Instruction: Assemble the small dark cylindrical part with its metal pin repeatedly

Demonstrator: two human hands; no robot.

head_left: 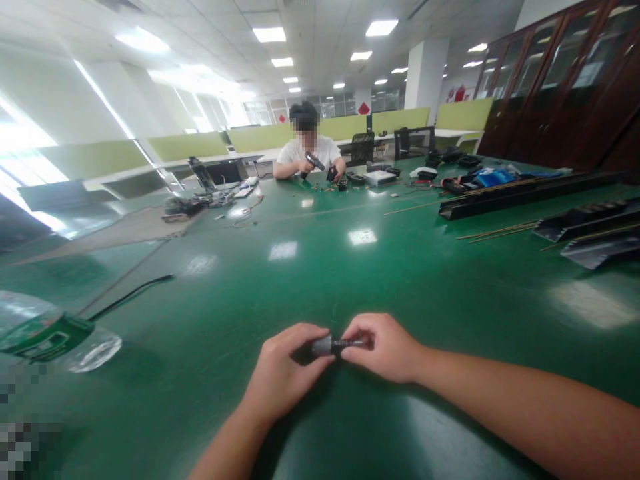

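Near the front of the green table [225, 287], a small grey cylinder [323, 345] lies between the thumb and fingers of my left hand [284, 365]. A thin dark shaft [345, 344], stepped or threaded, sticks out of the cylinder's right end. My right hand [387, 348] pinches the far part of that shaft with thumb and forefinger. Both pieces lie in one line, roughly level, just above or on the tabletop. Fingers hide the shaft's right end and part of the cylinder, and the exact kind of part is too small to tell.
A plastic bottle [55, 333] with a green label lies at the left, beside a black cable [133, 297]. Across the table a person [307, 150] holds a power tool [315, 161]. Black metal channels [520, 195] and thin rods [495, 233] lie at the right.
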